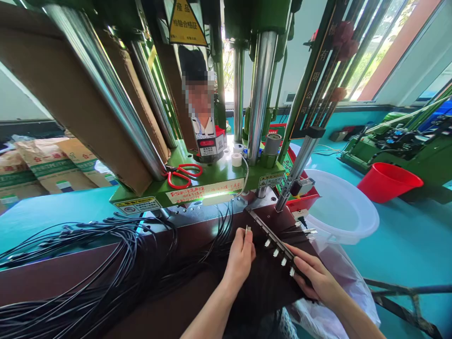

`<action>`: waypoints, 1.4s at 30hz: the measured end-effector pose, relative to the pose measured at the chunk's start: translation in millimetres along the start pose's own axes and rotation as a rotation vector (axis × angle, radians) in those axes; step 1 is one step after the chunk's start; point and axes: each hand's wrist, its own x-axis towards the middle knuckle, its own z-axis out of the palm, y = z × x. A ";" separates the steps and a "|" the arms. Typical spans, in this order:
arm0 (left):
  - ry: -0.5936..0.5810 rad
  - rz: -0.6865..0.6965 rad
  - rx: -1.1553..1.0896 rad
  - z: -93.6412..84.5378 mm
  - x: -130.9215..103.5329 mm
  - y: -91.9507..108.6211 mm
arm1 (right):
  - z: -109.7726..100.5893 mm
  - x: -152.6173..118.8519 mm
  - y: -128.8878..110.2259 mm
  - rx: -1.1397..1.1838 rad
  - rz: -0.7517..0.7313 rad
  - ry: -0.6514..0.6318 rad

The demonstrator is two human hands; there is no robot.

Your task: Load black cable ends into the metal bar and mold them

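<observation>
My left hand [240, 254] pinches a small silver cable connector [248, 229] between thumb and fingertips, held upright above the dark bench. My right hand [316, 273] is closed around the near end of a long narrow metal bar fixture [271, 235]. Several silver connector plugs [275, 253] stick out along the bar's left side. The bar slants away from me, its far end close to the press. Any cable below the left hand's connector is hard to make out against the dark surface.
Black cables [123, 254] lie bundled at left. Behind the bench stands a green press [219, 181] with red-handled scissors [183, 175] on its plate. A white tub [342, 207] and a red bucket [388, 181] stand at right. A person [203, 103] shows behind the columns.
</observation>
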 end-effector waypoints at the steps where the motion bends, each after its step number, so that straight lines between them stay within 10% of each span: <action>1: 0.006 0.010 0.011 -0.8 0.4 0.2 | -0.3 0.0 0.3 0.006 -0.001 0.001; 21: -0.003 -0.001 0.114 -6.6 -0.5 1.5 | -1.5 3.3 7.3 -0.162 -0.042 -0.101; 42: -0.411 -0.314 -0.274 -19.8 1.0 22.6 | -15.8 4.6 11.1 -0.051 -0.023 -0.176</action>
